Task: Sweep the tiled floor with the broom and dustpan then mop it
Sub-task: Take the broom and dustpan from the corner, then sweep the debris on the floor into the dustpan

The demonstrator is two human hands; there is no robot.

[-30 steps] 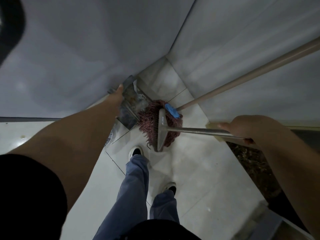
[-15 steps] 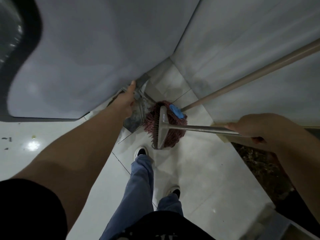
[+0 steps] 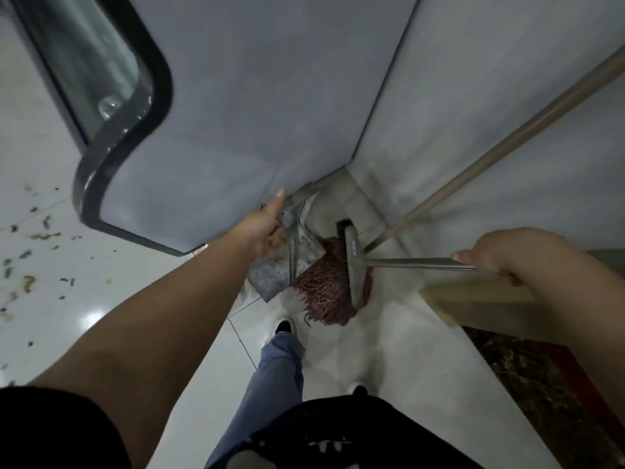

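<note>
My left hand (image 3: pixel 265 225) grips the handle of a grey metal dustpan (image 3: pixel 287 262) in the corner where two grey walls meet, thumb along the handle. The pan is tilted up off the white tiled floor (image 3: pixel 389 350). My right hand (image 3: pixel 500 255) holds the metal handle of the broom (image 3: pixel 353 265), whose grey head stands on edge over a reddish-brown mop head (image 3: pixel 324 296) lying on the floor. The mop's tan pole (image 3: pixel 490 154) leans up to the right against the wall.
A grey door with a black-framed glass panel (image 3: pixel 101 79) stands at the left. Dark bits of debris (image 3: pixel 37 238) are scattered on the tiles at the far left. A tan ledge (image 3: pixel 473 299) and dark ground (image 3: pixel 527 374) lie at the right. My feet (image 3: pixel 284 326) stand just behind the mop head.
My left hand has lifted and turned the dustpan up beside the mop head. The view has shifted so the door's glass panel and the debris at left show.
</note>
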